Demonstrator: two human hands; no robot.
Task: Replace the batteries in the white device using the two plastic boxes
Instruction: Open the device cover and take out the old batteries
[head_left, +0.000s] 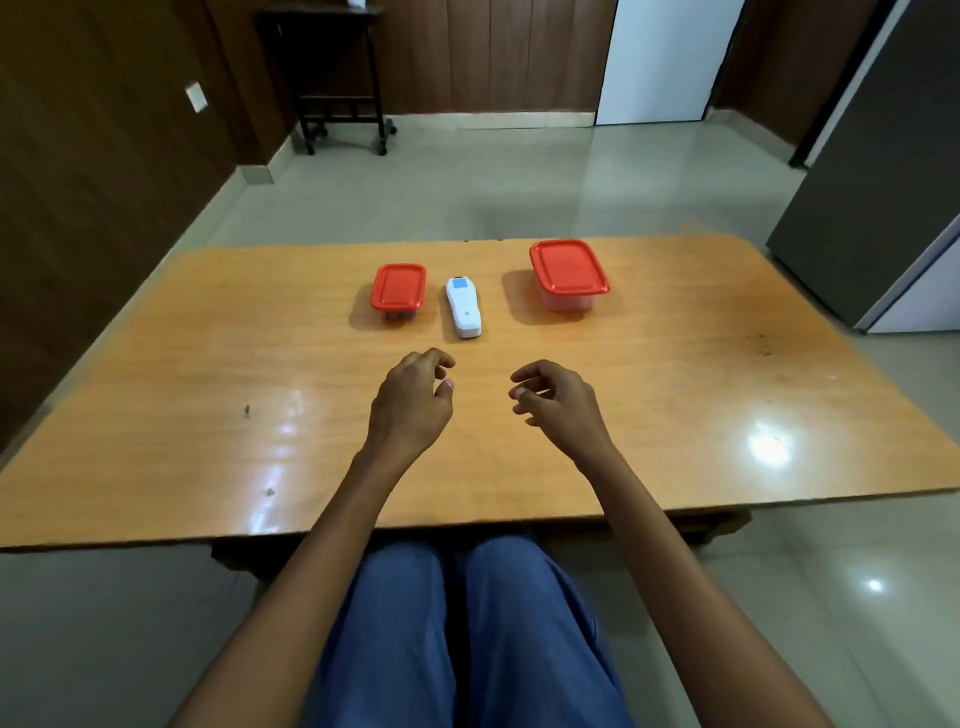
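Note:
A white device (463, 306) with a small blue screen at its far end lies flat on the wooden table (208, 364). Left of it stands a small clear plastic box (398, 291) with a red lid on; something dark shows through its wall. To the right stands a larger clear box (569, 274), also closed with a red lid. My left hand (413, 400) hovers just in front of the device, fingers loosely curled and holding nothing. My right hand (556, 397) hovers beside it, fingers apart and bare.
The table's near edge runs above my knees in blue trousers (467, 623). A grey cabinet (883, 182) stands at the right. A dark wheeled stand (343, 78) is against the far wood-panelled wall, across a glossy tiled floor.

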